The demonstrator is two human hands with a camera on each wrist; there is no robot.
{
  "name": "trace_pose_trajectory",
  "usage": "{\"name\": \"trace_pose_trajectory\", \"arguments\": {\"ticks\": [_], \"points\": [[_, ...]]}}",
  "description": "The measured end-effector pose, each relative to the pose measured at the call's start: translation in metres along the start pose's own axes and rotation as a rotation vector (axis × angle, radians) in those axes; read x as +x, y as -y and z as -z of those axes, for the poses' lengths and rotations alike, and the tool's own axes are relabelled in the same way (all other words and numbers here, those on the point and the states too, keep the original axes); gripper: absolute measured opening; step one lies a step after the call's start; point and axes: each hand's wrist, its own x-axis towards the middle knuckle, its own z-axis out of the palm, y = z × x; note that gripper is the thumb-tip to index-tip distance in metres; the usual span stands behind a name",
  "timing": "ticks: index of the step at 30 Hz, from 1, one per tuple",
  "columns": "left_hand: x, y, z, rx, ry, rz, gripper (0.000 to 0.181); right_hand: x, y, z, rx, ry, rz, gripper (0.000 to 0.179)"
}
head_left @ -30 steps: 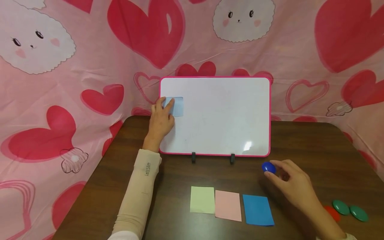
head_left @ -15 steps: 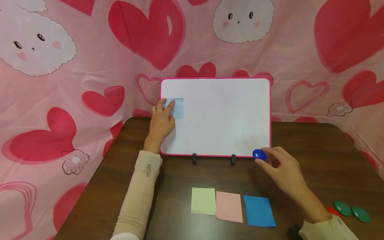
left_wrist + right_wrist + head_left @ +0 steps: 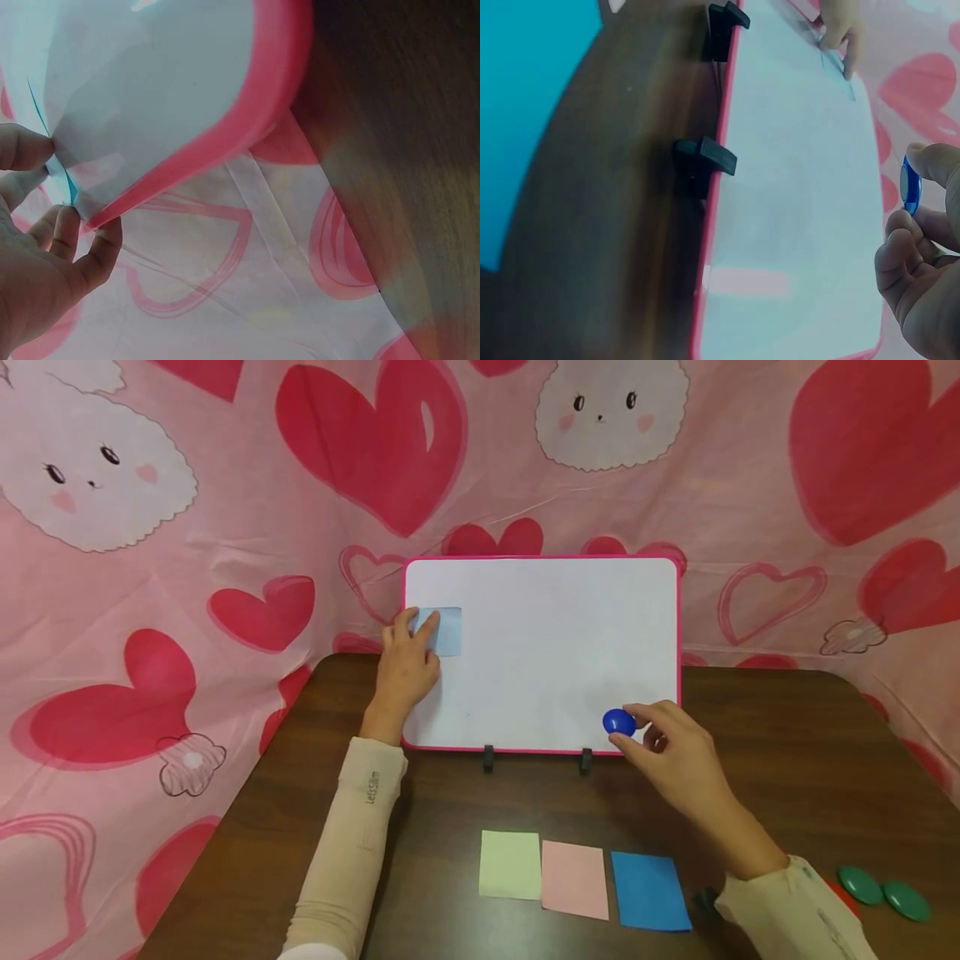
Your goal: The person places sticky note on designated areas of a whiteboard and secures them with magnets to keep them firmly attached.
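Note:
A light blue paper square (image 3: 450, 631) lies against the left side of the whiteboard (image 3: 547, 652). My left hand (image 3: 405, 672) presses it there with extended fingertips, and in the left wrist view the fingers (image 3: 66, 232) touch the paper and the board's pink edge. Between thumb and fingertips, my right hand (image 3: 675, 756) pinches a round blue magnet (image 3: 618, 722) in front of the board's lower right part. The right wrist view shows the pale back face of that magnet (image 3: 907, 187), apart from the board.
Green (image 3: 510, 865), pink (image 3: 575, 880) and dark blue paper squares (image 3: 651, 891) lie in a row on the brown table (image 3: 442, 802). Two black clips (image 3: 488, 758) support the board. Green magnets (image 3: 860, 885) and a partly hidden red one (image 3: 846, 897) lie at right.
My right hand has carried the blue magnet up and to the left, from over the table to in front of the board. My left hand has stayed on the light blue paper.

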Motion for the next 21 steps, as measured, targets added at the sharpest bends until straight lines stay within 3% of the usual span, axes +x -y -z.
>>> {"name": "trace_pose_trajectory", "arguments": {"ticks": [16,21], "points": [[0.0,0.001,0.002,0.019,0.009,0.007,0.06,0.042,0.019,-0.024,0.042,-0.014,0.052,0.038],[-0.001,0.001,0.001,0.027,0.011,-0.003,0.06,0.054,0.025,-0.034,0.019,-0.019,0.119,0.041]]}}
